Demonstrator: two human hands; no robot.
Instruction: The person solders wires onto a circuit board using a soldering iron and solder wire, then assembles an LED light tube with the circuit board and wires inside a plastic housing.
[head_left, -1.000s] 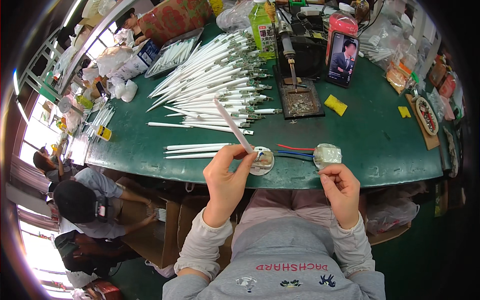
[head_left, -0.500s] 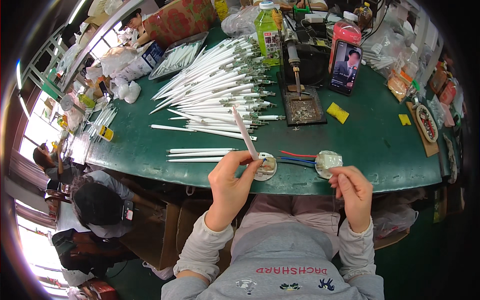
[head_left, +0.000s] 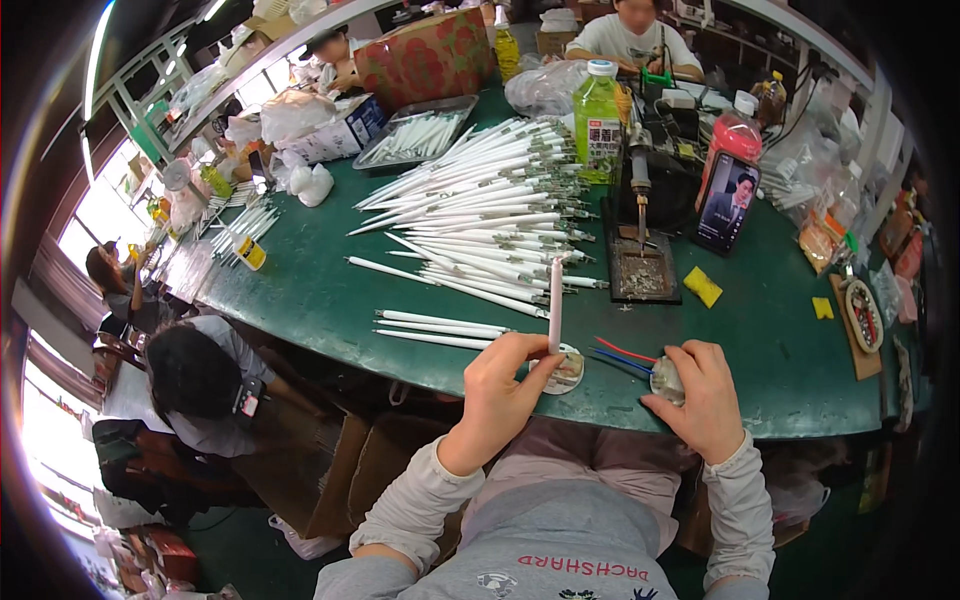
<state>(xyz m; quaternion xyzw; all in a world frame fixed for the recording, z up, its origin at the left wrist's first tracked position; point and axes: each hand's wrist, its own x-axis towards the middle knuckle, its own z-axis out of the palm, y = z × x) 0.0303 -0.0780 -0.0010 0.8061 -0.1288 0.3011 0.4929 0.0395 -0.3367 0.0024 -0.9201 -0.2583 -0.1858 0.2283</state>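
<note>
Holding one white tube upright in my left hand, grip pinched on its lower end, frame centre. Right hand closed on a small bundle with red and blue wires. Big tube pile above looks mostly unprocessed.

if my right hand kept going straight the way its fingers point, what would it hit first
The right hand points left along the table's near edge, already touching a small silvery round piece. Beyond it come the red and blue wires, then probably the round shallow dish; depth is unclear.
</note>
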